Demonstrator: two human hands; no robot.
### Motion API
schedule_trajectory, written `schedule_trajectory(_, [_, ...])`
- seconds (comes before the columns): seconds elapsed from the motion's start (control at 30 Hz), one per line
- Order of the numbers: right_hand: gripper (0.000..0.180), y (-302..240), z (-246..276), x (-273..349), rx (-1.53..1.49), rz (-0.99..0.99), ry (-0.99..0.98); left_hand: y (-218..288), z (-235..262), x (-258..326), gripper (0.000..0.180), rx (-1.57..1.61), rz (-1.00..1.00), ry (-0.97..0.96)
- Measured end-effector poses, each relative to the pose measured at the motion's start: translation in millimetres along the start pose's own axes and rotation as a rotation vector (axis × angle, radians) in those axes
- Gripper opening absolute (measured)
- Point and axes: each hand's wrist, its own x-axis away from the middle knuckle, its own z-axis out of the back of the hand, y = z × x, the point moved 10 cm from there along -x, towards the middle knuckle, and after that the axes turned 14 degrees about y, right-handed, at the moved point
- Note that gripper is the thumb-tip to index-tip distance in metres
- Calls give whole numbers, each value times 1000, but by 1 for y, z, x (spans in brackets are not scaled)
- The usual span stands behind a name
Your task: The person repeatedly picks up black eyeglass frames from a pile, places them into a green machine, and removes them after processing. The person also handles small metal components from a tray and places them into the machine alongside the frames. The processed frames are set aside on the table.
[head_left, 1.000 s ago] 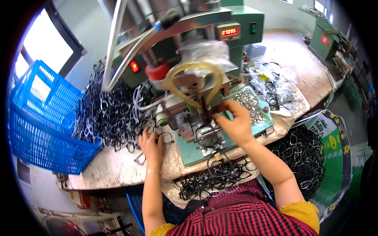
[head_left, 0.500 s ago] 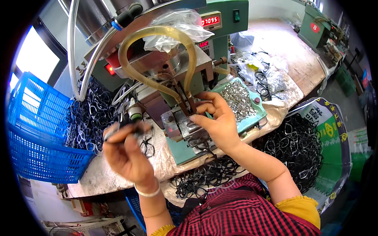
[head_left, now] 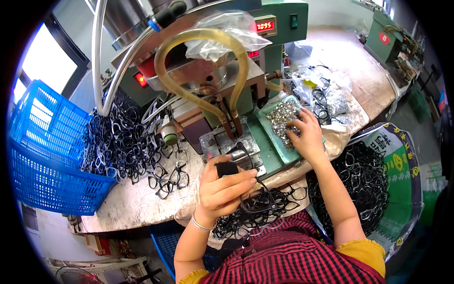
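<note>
My left hand (head_left: 223, 189) is closed around a black eyeglass frame (head_left: 273, 202) in front of the machine's metal fixture (head_left: 236, 142). A black wrap (head_left: 227, 169) shows at its thumb and fingers. Part of the frame reaches up over the fixture; my fingers hide the rest. Above the fixture, two copper-coloured tips (head_left: 232, 128) join a looped yellowish hose (head_left: 243, 71). To the right, my right hand (head_left: 309, 136) rests at a teal tray (head_left: 289, 158) heaped with small shiny metal parts (head_left: 279, 116). Its fingers are apart and curved down into the parts.
A blue basket (head_left: 47, 182) spills black frames (head_left: 113, 146) on the left. More frames (head_left: 279, 196) lie at the table's front edge, and a large green sack (head_left: 402, 189) of them stands at right. A clear plastic bag (head_left: 222, 35) hangs on the machine.
My left hand has come from the left to the front of the fixture with the eyeglass frame. My right hand has left the fixture and moved right to the tray of metal parts.
</note>
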Motion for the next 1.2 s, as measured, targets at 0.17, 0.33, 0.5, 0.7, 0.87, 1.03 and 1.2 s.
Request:
schedule_trajectory(0.17, [10,1,0,0,-96,-43,75,3,5,-8,20,17,-18,-9])
schedule_trajectory(0.33, [10,2,3,-2,-244,-169,132,6,3,18,32,-87,123,55])
schedule_trajectory(0.5, [6,66,1,33,-787,-663,223,-40,83,85,51,-540,447,550])
schedule_trajectory(0.7, [20,12,-42,15,-976,-759,173,-204,99,97,45,-244,817,521])
schedule_trajectory(0.87, [17,-25,-39,7,-1021,-645,59,-206,99,77,50,-188,859,660])
schedule_trajectory(1.03, [15,-9,-20,12,-795,-597,21,-224,101,92,46,-199,827,698])
schedule_trajectory(1.2, [10,43,49,51,-514,-459,170,-146,186,105,23,-598,548,741])
